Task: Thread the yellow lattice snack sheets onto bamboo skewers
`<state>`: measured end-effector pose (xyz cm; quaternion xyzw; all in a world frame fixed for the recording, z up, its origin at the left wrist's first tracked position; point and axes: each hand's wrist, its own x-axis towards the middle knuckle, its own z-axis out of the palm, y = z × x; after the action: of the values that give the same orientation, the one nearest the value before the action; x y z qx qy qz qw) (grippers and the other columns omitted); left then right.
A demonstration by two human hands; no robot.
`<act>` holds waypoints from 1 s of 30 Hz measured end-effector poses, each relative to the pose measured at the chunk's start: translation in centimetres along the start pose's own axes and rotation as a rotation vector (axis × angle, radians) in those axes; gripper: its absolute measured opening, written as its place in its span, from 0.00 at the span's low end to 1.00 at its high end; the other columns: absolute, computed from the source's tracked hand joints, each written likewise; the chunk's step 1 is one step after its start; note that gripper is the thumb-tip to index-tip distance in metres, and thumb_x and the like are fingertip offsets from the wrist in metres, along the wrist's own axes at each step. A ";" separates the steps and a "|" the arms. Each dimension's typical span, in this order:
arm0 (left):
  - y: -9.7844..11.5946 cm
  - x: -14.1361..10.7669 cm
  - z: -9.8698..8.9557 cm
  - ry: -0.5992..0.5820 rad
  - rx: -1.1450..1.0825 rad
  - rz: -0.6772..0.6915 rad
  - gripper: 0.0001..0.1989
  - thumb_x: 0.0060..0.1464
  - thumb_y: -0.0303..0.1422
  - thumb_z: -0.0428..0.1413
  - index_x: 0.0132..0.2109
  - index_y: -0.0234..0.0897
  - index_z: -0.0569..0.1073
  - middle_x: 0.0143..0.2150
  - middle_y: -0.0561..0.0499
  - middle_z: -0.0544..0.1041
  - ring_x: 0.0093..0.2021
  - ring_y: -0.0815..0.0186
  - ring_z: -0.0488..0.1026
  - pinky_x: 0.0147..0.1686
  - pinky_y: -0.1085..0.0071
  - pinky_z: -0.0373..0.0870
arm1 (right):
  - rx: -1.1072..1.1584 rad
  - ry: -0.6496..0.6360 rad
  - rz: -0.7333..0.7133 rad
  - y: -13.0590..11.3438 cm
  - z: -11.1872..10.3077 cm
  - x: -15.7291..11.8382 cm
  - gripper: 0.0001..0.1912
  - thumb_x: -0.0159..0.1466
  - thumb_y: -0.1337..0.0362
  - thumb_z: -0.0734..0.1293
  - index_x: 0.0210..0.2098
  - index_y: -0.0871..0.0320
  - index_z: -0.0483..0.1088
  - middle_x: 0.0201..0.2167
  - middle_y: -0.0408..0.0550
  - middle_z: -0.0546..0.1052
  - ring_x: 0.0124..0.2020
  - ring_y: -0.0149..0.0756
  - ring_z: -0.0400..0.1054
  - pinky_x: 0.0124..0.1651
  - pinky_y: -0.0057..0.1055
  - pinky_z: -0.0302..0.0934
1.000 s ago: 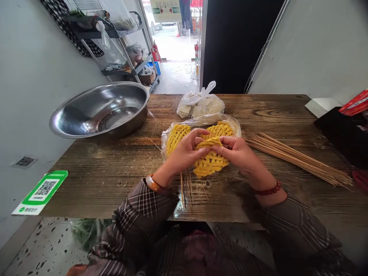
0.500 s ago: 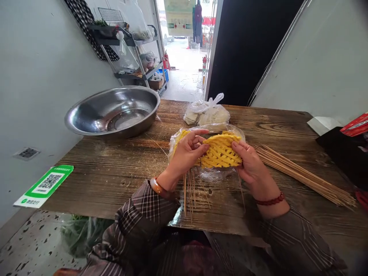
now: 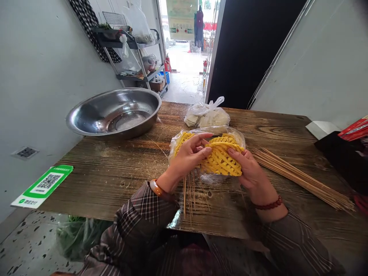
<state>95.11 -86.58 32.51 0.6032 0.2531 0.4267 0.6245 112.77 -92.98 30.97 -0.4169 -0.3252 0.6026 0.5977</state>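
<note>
A yellow lattice-cut food piece [image 3: 224, 159] is held up between my two hands, above an open clear plastic bag [image 3: 214, 178]. My left hand [image 3: 191, 153] pinches its left edge between thumb and fingers. On the right side, my right hand [image 3: 248, 166] grips it with the thumb on top. More yellow lattice pieces [image 3: 184, 140] lie in the bag behind my hands. Several thin sticks [image 3: 191, 195] stick out toward me from below my left hand.
A large metal basin [image 3: 115, 113] stands at the back left, a tied plastic bag [image 3: 208, 115] behind the yellow pieces. Loose wooden sticks [image 3: 301, 178] lie at right, near a black box [image 3: 336, 153]. A green QR card [image 3: 43, 186] is at the left edge.
The held yellow piece has tilted, its right side now lower, and my right hand has shifted slightly down with it. The view has moved slightly.
</note>
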 end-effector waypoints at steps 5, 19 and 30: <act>-0.2 0.2 0.0 0.100 0.029 0.069 0.16 0.55 0.38 0.63 0.49 0.38 0.77 0.39 0.50 0.77 0.37 0.71 0.72 0.38 0.74 0.69 | 0.030 0.022 -0.012 0.1 0.3 0.1 0.20 0.55 0.53 0.77 0.43 0.55 0.76 0.39 0.49 0.83 0.40 0.43 0.78 0.41 0.37 0.74; -0.3 -0.2 0.5 -0.226 0.046 -0.118 0.25 0.51 0.53 0.62 0.39 0.33 0.80 0.37 0.44 0.82 0.37 0.61 0.78 0.39 0.67 0.74 | 0.077 0.129 -0.222 0.0 0.9 0.1 0.22 0.56 0.43 0.72 0.40 0.51 0.69 0.24 0.35 0.67 0.15 0.21 0.46 0.16 0.22 0.45; -1.6 0.3 1.4 0.061 -0.382 -0.142 0.17 0.48 0.39 0.68 0.43 0.34 0.78 0.45 0.45 0.81 0.51 0.57 0.77 0.51 0.62 0.73 | -0.182 -0.081 -0.106 1.4 1.2 -0.4 0.25 0.62 0.51 0.70 0.57 0.47 0.68 0.27 0.37 0.64 0.24 0.26 0.55 0.21 0.22 0.52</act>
<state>96.76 -86.87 31.26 0.4410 0.2283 0.4401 0.7482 111.06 -93.34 30.30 -0.4271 -0.4240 0.5545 0.5748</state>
